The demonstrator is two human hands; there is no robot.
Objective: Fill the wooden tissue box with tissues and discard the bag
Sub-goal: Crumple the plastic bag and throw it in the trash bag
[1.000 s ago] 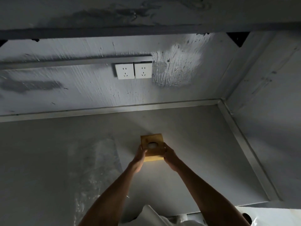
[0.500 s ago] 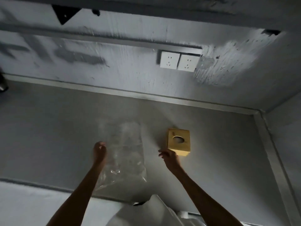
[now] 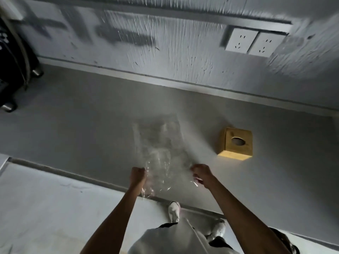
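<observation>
A clear, crinkled plastic bag (image 3: pixel 161 153) lies flat on the grey counter (image 3: pixel 82 125), its near end lifted. My left hand (image 3: pixel 137 176) is closed on the bag's near left edge. Gripping the near right edge is my right hand (image 3: pixel 201 174). To the right of the bag stands the wooden tissue box (image 3: pixel 236 143), upright, with a white tissue showing in the oval hole on its top. Neither hand touches the box.
A wall with two white sockets (image 3: pixel 252 42) runs behind the counter. A dark suitcase on wheels (image 3: pixel 12 74) stands at the far left. Below the counter's front edge I see the floor (image 3: pixel 45 208), my light clothes and my white shoes (image 3: pixel 174 211).
Both hands left the tissue box, which now stands alone. They moved left to the plastic bag and closed on its near edge. My view swung left.
</observation>
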